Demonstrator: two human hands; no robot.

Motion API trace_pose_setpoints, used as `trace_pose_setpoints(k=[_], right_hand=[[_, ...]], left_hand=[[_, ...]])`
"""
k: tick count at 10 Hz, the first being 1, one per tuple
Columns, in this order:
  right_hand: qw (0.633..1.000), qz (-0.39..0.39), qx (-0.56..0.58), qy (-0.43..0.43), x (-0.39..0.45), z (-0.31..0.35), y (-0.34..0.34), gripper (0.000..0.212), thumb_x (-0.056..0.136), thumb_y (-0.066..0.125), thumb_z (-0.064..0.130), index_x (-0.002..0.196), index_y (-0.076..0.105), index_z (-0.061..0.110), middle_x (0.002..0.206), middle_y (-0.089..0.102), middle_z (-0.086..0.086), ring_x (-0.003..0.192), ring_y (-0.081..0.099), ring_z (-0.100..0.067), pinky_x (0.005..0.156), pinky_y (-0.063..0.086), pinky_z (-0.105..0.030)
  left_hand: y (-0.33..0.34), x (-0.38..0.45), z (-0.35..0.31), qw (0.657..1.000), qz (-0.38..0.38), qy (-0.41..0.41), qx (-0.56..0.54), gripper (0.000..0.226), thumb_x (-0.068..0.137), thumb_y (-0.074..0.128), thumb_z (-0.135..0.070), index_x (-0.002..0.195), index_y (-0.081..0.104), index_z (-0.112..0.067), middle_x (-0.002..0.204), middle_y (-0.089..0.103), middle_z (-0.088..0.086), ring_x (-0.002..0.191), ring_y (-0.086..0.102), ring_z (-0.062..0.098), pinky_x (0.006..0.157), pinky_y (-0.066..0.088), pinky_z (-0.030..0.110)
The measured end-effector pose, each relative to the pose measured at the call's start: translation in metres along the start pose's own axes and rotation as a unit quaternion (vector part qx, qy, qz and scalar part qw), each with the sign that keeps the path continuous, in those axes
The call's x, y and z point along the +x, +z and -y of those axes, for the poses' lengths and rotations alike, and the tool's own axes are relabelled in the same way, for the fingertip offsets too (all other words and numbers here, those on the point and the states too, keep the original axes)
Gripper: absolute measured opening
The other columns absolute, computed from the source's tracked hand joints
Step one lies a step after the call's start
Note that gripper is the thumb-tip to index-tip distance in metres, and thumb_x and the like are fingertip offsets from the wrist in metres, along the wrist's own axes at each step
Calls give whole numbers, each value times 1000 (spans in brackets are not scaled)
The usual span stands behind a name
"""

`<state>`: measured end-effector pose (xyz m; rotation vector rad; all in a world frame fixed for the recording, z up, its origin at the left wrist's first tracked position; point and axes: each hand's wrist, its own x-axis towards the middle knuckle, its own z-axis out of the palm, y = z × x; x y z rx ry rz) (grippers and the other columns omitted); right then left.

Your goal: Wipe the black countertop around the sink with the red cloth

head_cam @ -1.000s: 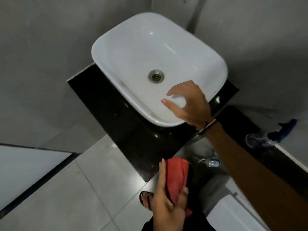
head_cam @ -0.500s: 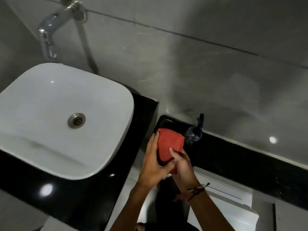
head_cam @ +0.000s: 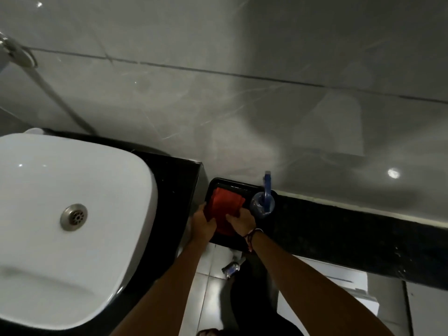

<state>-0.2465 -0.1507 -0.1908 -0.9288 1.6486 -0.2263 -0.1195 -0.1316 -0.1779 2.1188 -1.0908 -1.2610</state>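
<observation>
The red cloth [head_cam: 224, 206] lies spread on a lower black ledge [head_cam: 339, 229] to the right of the black countertop [head_cam: 177, 187]. Both hands grip it at its near edge: my left hand [head_cam: 203, 224] on its left side, my right hand [head_cam: 242, 221] on its right side, a cord bracelet on that wrist. The white sink [head_cam: 60, 226] fills the left of the view, resting on the countertop, with its metal drain [head_cam: 74, 217] visible.
A clear plastic spray bottle with a blue nozzle [head_cam: 263, 202] stands on the ledge just right of the cloth. Grey tiled wall [head_cam: 242, 105] rises behind. A chrome tap [head_cam: 14, 52] is at the far left. White floor tiles [head_cam: 211, 270] lie below.
The view swung right from the sink. My right hand left the sink rim and joined my left hand on the cloth; both moved it onto the lower ledge and spread it flat.
</observation>
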Motion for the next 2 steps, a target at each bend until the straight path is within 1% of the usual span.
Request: trace_pose_setpoints(k=[1, 2], right_hand=[[995, -24, -97, -16, -14, -1, -1, 47, 93, 63, 19, 136, 55, 1, 133, 64, -22, 124, 63, -38, 103, 54, -42], [964, -134, -213, -84, -49, 11, 0, 51, 90, 62, 18, 137, 49, 4, 131, 63, -20, 124, 62, -40, 99, 57, -48]], left_hand=[[-12, -20, 4, 997, 61, 22, 36, 48, 91, 53, 14, 138, 57, 3, 124, 69, 30, 119, 65, 45, 87, 50, 32], [-31, -48, -7, 994, 20, 75, 79, 52, 96, 55, 0, 148, 53, -7, 137, 66, 22, 128, 63, 36, 107, 47, 32]])
